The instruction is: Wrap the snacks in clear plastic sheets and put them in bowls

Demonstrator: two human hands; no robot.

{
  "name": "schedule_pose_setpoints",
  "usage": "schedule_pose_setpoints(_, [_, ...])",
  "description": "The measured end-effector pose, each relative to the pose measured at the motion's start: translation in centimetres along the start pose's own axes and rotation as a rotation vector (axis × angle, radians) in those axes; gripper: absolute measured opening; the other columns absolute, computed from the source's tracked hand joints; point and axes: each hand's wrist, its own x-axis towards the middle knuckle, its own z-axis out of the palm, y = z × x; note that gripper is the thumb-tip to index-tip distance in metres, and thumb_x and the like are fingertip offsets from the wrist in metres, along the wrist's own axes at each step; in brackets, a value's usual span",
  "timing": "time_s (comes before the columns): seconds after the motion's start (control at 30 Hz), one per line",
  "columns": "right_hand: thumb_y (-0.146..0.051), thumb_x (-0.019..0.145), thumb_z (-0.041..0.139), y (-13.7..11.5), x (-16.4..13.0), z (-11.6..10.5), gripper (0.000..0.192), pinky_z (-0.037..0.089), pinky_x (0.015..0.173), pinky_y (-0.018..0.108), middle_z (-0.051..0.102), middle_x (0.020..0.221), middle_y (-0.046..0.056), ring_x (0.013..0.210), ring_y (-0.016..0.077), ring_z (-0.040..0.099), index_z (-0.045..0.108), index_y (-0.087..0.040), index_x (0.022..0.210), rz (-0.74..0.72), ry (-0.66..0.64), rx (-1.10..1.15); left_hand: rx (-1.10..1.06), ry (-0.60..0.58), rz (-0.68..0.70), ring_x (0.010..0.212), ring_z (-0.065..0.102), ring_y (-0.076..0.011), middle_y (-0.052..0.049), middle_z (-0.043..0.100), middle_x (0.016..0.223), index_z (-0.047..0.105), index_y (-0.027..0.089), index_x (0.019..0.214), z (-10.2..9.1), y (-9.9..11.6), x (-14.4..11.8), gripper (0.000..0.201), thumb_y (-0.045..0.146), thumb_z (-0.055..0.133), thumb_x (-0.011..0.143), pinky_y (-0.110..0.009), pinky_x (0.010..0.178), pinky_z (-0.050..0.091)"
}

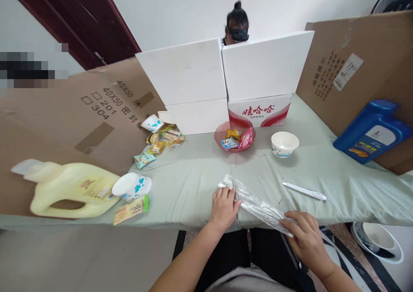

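Note:
A strip of clear, crinkled plastic, perhaps a folded bag [258, 207], slants across the front of the table between my hands. My left hand [224, 208] has its fingers curled on the strip's upper left end. At the lower right end, by the table edge, my right hand [303, 232] pinches the plastic between thumb and fingers. A white utility knife or pen-like tool [305, 191] lies to the right of the strip. Beyond the plastic stand a pink glass bowl [219, 142] with several snack packets in it and a white paper bowl [285, 143].
A yellow jug [77, 189], a tipped paper bowl [131, 186] and a snack packet [130, 209] lie at left. Several snacks [161, 141] sit behind them. A blue bottle [374, 130] leans at right. White boxes [196, 111] stand at the back; a person [238, 23] is behind them.

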Motion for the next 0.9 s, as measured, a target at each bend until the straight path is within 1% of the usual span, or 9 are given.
schedule_pose_setpoints(0.1, [-0.014, 0.078, 0.054, -1.6, 1.5, -2.6, 0.023, 0.041, 0.095, 0.048, 0.064, 0.113, 0.007, 0.114, 0.0284, 0.053, 0.064, -0.027, 0.094, -0.073, 0.005, 0.069, -0.076, -0.054, 0.129, 0.123, 0.046, -0.0315, -0.012, 0.053, 0.133, 0.055, 0.021, 0.128, 0.4, 0.4, 0.2, 0.041, 0.032, 0.056, 0.089, -0.054, 0.104, 0.035])
schedule_pose_setpoints(0.2, [-0.015, 0.080, 0.054, -3.2, 3.3, -4.3, 0.022, 0.039, 0.101, 0.048, 0.066, 0.110, 0.004, 0.116, 0.0259, 0.055, 0.062, -0.030, 0.095, -0.174, -0.139, 0.223, -0.133, -0.119, 0.293, 0.136, 0.034, -0.0291, -0.007, 0.045, 0.144, 0.053, 0.027, 0.131, 0.3, 0.4, 0.0, 0.040, 0.027, 0.051, 0.091, -0.054, 0.111, 0.026])
schedule_pose_setpoints(0.27, [-0.017, 0.086, 0.048, -3.7, 5.0, -4.3, 0.021, 0.044, 0.097, 0.041, 0.068, 0.102, 0.004, 0.104, 0.0214, 0.061, 0.060, -0.028, 0.099, -0.157, -0.246, 0.410, -0.152, -0.150, 0.366, 0.140, 0.029, -0.0276, -0.005, 0.044, 0.146, 0.053, 0.030, 0.131, 0.1, 0.3, -0.3, 0.041, 0.024, 0.050, 0.091, -0.054, 0.112, 0.023])
schedule_pose_setpoints(0.37, [-0.025, 0.094, 0.037, -3.4, 8.4, -2.0, 0.021, 0.051, 0.075, 0.028, 0.068, 0.086, 0.003, 0.078, 0.0152, 0.065, 0.058, -0.024, 0.097, 0.068, -0.317, 0.628, -0.169, -0.184, 0.405, 0.141, 0.029, -0.0263, -0.002, 0.044, 0.146, 0.055, 0.032, 0.129, -0.2, 0.1, -0.5, 0.041, 0.022, 0.050, 0.090, -0.054, 0.113, 0.022])
schedule_pose_setpoints(0.47, [-0.034, 0.097, 0.033, -2.4, 12.5, 2.2, 0.028, 0.048, 0.064, 0.023, 0.067, 0.075, 0.000, 0.066, 0.0130, 0.063, 0.058, -0.022, 0.097, 0.294, -0.365, 0.496, -0.177, -0.204, 0.406, 0.140, 0.030, -0.0246, -0.002, 0.048, 0.143, 0.059, 0.030, 0.122, -0.3, 0.1, -0.4, 0.035, 0.022, 0.050, 0.089, -0.052, 0.114, 0.021])
schedule_pose_setpoints(0.57, [-0.032, 0.095, 0.037, -1.5, 15.3, 6.3, 0.025, 0.045, 0.066, 0.024, 0.069, 0.081, 0.002, 0.074, 0.0154, 0.064, 0.060, -0.021, 0.096, 0.342, -0.400, 0.298, -0.187, -0.208, 0.392, 0.139, 0.031, -0.0239, -0.003, 0.052, 0.138, 0.062, 0.028, 0.117, -0.3, 0.2, -0.3, 0.031, 0.022, 0.052, 0.088, -0.052, 0.115, 0.020])
schedule_pose_setpoints(0.63, [-0.028, 0.093, 0.040, -1.3, 15.9, 8.1, 0.024, 0.044, 0.069, 0.027, 0.070, 0.089, 0.007, 0.080, 0.0187, 0.065, 0.062, -0.020, 0.095, 0.345, -0.393, 0.238, -0.198, -0.203, 0.384, 0.139, 0.032, -0.0239, -0.004, 0.053, 0.137, 0.062, 0.028, 0.117, -0.3, 0.3, -0.3, 0.031, 0.022, 0.052, 0.088, -0.052, 0.115, 0.020])
schedule_pose_setpoints(0.8, [-0.026, 0.090, 0.042, -1.4, 14.8, 9.2, 0.025, 0.042, 0.073, 0.029, 0.067, 0.102, 0.010, 0.087, 0.0206, 0.064, 0.061, -0.019, 0.105, 0.332, -0.383, 0.194, -0.211, -0.198, 0.388, 0.139, 0.032, -0.0258, -0.005, 0.051, 0.139, 0.062, 0.027, 0.117, -0.4, 0.3, -0.3, 0.032, 0.021, 0.051, 0.087, -0.053, 0.114, 0.021])
schedule_pose_setpoints(0.9, [-0.028, 0.087, 0.047, -0.6, 14.5, 8.8, 0.028, 0.042, 0.073, 0.028, 0.069, 0.092, 0.006, 0.084, 0.0193, 0.064, 0.059, -0.019, 0.110, 0.331, -0.397, 0.250, -0.210, -0.199, 0.386, 0.138, 0.033, -0.0261, -0.005, 0.052, 0.139, 0.062, 0.027, 0.117, -0.4, 0.3, -0.3, 0.032, 0.021, 0.052, 0.086, -0.054, 0.114, 0.021])
